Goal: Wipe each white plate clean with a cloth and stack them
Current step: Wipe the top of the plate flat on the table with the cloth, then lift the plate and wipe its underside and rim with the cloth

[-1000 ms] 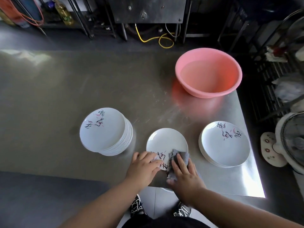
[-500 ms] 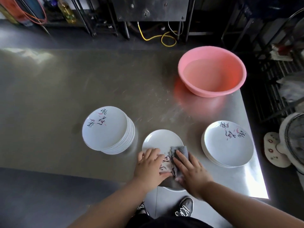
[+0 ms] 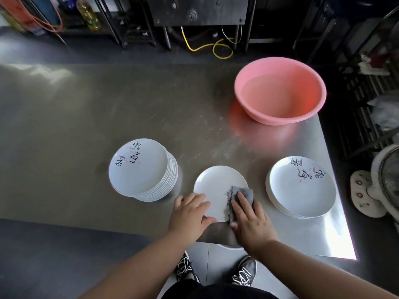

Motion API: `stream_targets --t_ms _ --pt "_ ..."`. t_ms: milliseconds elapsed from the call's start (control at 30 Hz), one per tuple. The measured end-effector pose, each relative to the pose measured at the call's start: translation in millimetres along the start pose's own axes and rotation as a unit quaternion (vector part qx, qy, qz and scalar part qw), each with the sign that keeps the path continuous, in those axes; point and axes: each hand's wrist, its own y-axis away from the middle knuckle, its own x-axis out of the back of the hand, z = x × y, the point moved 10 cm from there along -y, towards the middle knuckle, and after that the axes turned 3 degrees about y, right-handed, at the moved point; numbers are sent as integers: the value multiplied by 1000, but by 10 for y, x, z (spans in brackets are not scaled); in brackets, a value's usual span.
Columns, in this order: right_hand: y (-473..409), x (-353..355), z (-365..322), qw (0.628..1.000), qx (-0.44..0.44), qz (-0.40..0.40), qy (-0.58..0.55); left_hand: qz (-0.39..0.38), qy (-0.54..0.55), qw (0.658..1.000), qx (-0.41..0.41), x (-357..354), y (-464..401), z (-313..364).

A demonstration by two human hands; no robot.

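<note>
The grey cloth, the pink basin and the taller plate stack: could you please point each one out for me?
grey cloth (image 3: 243,193), head view, its bare far part.
pink basin (image 3: 280,91), head view, inner wall.
taller plate stack (image 3: 138,169), head view, top plate's middle.

Grey cloth (image 3: 239,196) under the right hand (image 3: 251,223) on a white plate (image 3: 216,186); beside them, white stacks (image 3: 140,169) with black-and-pink script; beyond, a pink basin (image 3: 280,91).

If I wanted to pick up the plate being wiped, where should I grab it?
Probably the plate by its far rim, reaching from the basin's side. It lies flat on the table, that edge is bare, and the left hand and the right hand with the cloth cover the near side.
</note>
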Motion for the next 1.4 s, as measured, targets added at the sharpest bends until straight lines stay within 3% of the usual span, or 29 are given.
stream_targets --t_ms 100,267,367,600,733,900,1000,1067,1233,1400 --pt "-173 -3 144 999 -27 22 -23 -2 11 1000 25 -57 -2 -20" --pt "143 -72 -78 988 86 125 -27 -13 8 1000 27 -154 -14 -52" --pt "184 169 -114 984 110 117 -83 -11 -7 1000 9 -127 -33 -15" --pt "-172 342 349 987 -108 -94 -73 -20 -53 998 -32 46 -70 30" --pt "-382 296 369 983 -89 -159 -2 -81 -73 991 83 138 -162 -214" --pt "-502 246 401 965 -137 -221 -42 -172 -26 966 189 3 -291 -482" --pt "-569 223 510 954 -206 -171 -134 -202 23 952 228 -53 -325 -494" --pt "-607 158 511 942 -219 -189 -168 -207 53 945 246 -73 -350 -485" --pt "-597 258 547 939 -224 -194 -174 -220 116 935 253 9 -374 -413" --pt "-483 957 644 930 -230 -20 -285 -109 327 896 280 488 -412 -309"
